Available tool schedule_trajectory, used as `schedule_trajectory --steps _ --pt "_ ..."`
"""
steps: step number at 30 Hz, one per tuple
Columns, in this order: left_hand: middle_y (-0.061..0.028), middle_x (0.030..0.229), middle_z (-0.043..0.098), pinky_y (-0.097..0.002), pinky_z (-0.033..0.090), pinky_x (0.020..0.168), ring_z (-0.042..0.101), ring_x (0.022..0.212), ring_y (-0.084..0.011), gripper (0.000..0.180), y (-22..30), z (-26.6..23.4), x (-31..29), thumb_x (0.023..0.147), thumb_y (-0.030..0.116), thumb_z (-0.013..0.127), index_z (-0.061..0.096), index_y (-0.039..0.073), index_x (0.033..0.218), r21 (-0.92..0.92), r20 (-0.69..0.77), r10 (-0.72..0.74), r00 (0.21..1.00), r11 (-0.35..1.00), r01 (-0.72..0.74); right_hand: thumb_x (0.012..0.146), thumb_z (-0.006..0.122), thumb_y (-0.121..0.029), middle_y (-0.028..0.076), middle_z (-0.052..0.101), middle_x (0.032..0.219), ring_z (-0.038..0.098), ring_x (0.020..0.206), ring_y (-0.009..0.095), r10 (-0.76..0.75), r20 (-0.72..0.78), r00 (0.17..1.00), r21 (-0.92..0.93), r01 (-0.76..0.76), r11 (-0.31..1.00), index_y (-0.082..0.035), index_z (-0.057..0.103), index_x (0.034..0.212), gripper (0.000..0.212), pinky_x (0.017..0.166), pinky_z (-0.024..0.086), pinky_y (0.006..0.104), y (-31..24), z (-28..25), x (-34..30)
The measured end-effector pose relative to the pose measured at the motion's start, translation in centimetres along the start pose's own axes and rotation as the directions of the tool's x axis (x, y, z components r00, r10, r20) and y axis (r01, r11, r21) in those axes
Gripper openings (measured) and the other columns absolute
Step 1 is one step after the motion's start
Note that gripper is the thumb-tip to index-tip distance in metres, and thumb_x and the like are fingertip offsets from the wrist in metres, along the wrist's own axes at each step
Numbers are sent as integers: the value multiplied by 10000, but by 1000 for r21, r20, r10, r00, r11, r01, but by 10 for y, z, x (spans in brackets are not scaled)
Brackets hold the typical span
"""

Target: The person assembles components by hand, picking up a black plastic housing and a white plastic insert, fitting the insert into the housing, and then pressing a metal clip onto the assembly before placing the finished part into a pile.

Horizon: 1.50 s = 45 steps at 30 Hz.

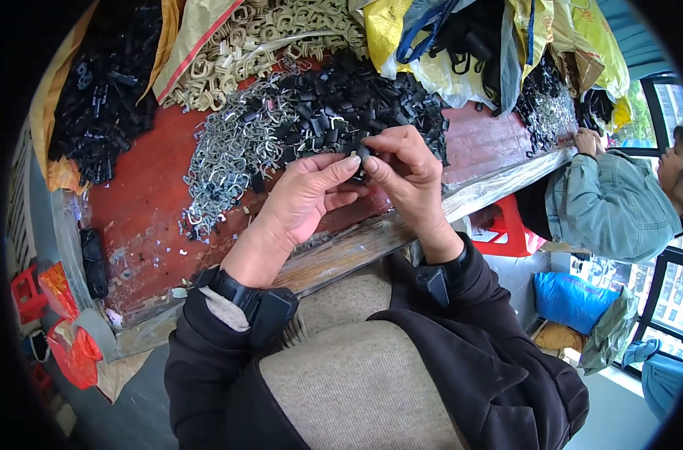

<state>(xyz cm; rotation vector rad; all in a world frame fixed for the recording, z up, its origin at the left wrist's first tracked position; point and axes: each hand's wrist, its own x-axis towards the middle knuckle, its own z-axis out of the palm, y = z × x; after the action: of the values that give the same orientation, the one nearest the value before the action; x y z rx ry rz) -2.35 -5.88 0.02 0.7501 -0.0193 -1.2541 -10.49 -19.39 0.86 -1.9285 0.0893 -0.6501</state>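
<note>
Both hands meet over the near side of the table, above the edge of a black heap. My left hand pinches a small black plastic part between thumb and forefinger, its other fingers loosely curled below. From the other side, the thumb and bent forefinger of my right hand close on the same part. Fingertips cover most of it, so its exact kind cannot be made out. Behind my fingers spreads a pile of small black plastic pieces. Beside it, to the left, lies a heap of bent silvery metal hooks.
Beige plastic buckles spill from a sack at the back. An orange sack of black parts stands far left. The table's wooden edge runs before me. At the right, another person works beside a red stool.
</note>
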Motion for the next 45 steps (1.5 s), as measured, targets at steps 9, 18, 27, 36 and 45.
schedule_trajectory --steps 9,18,27,36,45 --pt "-43 794 584 -202 472 575 583 674 -135 189 -5 1 0 804 200 522 543 40 904 25 -26 8 1000 1000 -8 666 644 -52 41 482 780 439 634 107 -74 35 997 -184 79 980 -37 581 895 237 544 358 191 -3 1 -9" --pt "-56 745 573 -192 466 526 564 600 -118 185 2 2 -7 808 197 508 540 27 874 142 -7 52 999 989 -51 667 602 -22 82 512 752 503 613 153 -127 0 992 -404 116 907 -11 566 852 189 550 403 241 15 -57 28" --pt "-103 777 573 -190 473 528 575 624 -137 181 0 10 1 807 155 500 508 21 928 141 15 51 999 989 -53 646 585 -194 116 494 973 483 884 287 -268 -152 951 -934 -49 354 -56 491 991 383 756 371 404 123 -162 135" --pt "-130 822 570 -196 487 553 580 645 -156 209 -1 9 3 799 121 506 469 19 978 166 -25 59 998 985 -54 671 574 -207 149 495 979 490 883 308 15 -224 974 -916 -216 337 -32 470 1019 403 745 399 388 137 -162 107" --pt "-111 834 573 -197 465 561 555 668 -128 198 0 2 3 791 119 521 492 13 955 145 -35 99 994 985 -93 702 615 -120 62 536 857 526 715 118 298 -151 942 -356 -333 873 -6 514 985 322 628 429 223 59 -160 38"
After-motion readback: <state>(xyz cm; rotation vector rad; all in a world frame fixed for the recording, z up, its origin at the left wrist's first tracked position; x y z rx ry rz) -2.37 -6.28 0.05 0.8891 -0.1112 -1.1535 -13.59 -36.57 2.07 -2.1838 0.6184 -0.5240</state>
